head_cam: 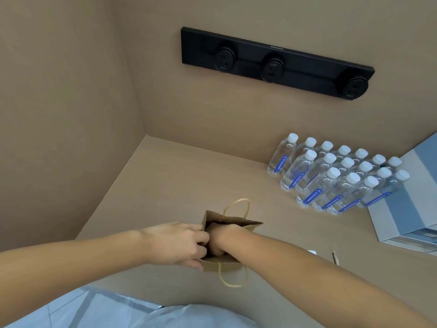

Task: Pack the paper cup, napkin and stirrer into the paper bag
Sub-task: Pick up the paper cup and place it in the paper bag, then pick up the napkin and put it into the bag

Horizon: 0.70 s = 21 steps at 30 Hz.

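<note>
The paper bag (227, 265) stands open on the near counter (177, 176); the left hand (176, 243) pinches its left rim, the right hand (218, 237) is sunk inside, its grip hidden, bottles (335, 176) far right

1 paper bag (233, 221), 2 hands, approx. 18 water bottles (331, 178), 1 black socket strip (276, 62) w/ 3 sockets, 1 box (406, 209).

Beige counter (179, 176) set in a corner of matching walls. Black socket strip (275, 62) fixed to the rear wall, three round outlets. Capped water bottles (340, 174) stand in rows at right, beside a pale box (406, 209), possibly an appliance.
</note>
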Each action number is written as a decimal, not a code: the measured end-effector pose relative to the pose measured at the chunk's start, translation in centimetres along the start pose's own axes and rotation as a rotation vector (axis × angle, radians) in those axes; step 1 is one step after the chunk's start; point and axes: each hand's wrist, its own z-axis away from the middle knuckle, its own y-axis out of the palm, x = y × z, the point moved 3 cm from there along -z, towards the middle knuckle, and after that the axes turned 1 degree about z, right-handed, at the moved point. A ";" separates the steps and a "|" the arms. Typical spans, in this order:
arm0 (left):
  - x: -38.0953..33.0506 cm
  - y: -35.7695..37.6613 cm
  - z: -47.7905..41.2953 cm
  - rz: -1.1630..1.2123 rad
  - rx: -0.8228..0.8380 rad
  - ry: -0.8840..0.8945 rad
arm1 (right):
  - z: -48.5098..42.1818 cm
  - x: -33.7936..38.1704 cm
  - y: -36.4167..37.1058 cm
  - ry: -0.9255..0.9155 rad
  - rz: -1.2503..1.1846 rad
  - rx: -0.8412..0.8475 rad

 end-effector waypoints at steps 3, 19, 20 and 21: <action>-0.1 -0.8 0.7 -0.046 -0.135 0.040 | 0.8 -0.3 -0.8 -0.006 -0.095 -0.017; 7.1 12.7 -3.1 0.881 -0.400 -0.967 | 12.9 -14.1 7.6 0.483 -0.985 -0.856; 7.1 14.0 -3.3 0.822 -0.293 -0.980 | 11.7 -15.0 9.8 0.527 -0.957 -0.780; 7.1 15.1 -3.6 0.753 -0.211 -1.002 | 10.4 -15.8 12.1 0.560 -0.930 -0.701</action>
